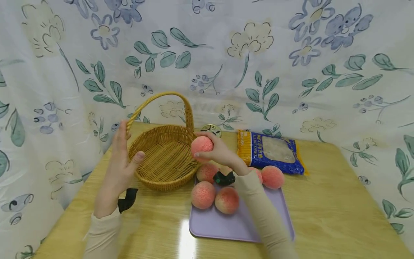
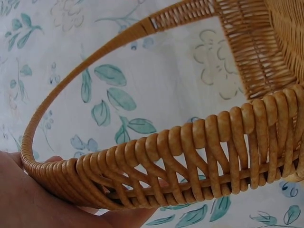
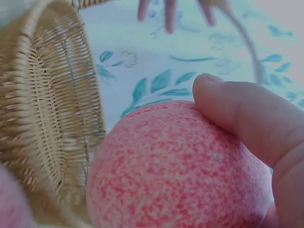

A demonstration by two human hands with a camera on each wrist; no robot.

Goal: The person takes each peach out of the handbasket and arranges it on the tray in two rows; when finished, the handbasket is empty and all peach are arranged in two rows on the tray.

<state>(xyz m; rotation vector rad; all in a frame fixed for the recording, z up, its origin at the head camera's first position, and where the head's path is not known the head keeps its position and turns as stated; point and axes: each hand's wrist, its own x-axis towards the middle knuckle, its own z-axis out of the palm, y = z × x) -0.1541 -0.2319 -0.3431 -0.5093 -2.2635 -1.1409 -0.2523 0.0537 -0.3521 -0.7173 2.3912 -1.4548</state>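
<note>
My right hand [image 1: 217,148] grips a pink peach [image 1: 202,144] just above the right rim of the wicker basket [image 1: 163,185]. In the right wrist view the thumb presses on the speckled peach [image 3: 183,166], with the basket [image 3: 52,118] beyond it. At the basket's left side, my left hand [image 1: 119,169] has its fingers straight and its thumb spread. The left wrist view has that hand [image 2: 28,199] at the foot of the basket's handle [image 2: 61,85], its fingers partly hidden behind the wicker. No peach shows inside the basket.
A lilac tray [image 1: 223,228] below the right arm bears several peaches [image 1: 203,195], one partly covered by the wrist. A blue and yellow pasta bag [image 1: 275,151] lies behind it. Behind the basket's right side is a round tin [image 1: 211,130]. A floral cloth [image 1: 207,61] hangs behind the table.
</note>
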